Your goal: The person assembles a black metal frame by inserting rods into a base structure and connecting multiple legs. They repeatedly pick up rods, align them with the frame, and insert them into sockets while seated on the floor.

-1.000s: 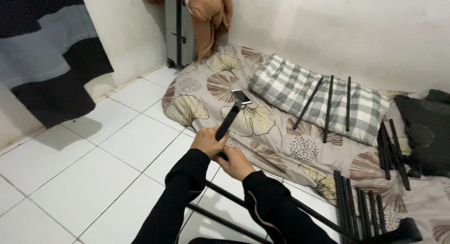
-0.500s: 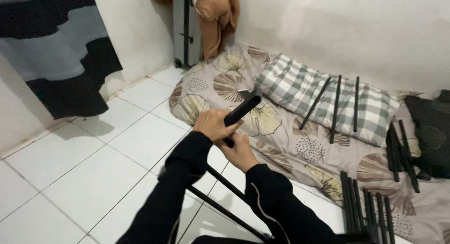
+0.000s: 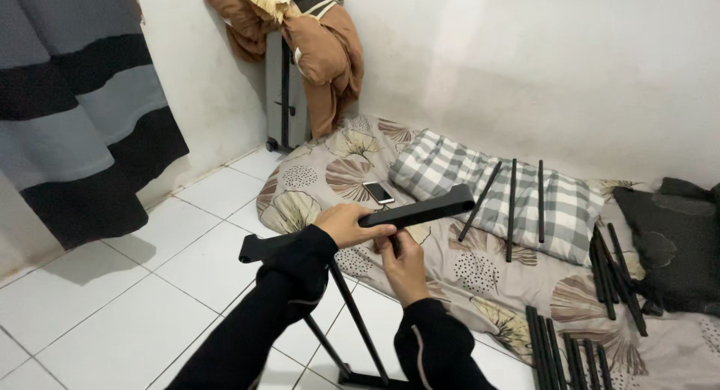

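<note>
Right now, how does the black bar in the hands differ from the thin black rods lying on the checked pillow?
The black bar is broad and flat; the thin black rods are slim. The bar is lifted off the floor, gripped by the left hand with the right hand beneath it; the rods lie loose on the checked pillow, untouched. Both are black and straight.

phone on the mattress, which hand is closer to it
Left. The left hand grips the black bar just below the phone, not touching it. The right hand sits lower, under the bar and farther from the phone.
</note>
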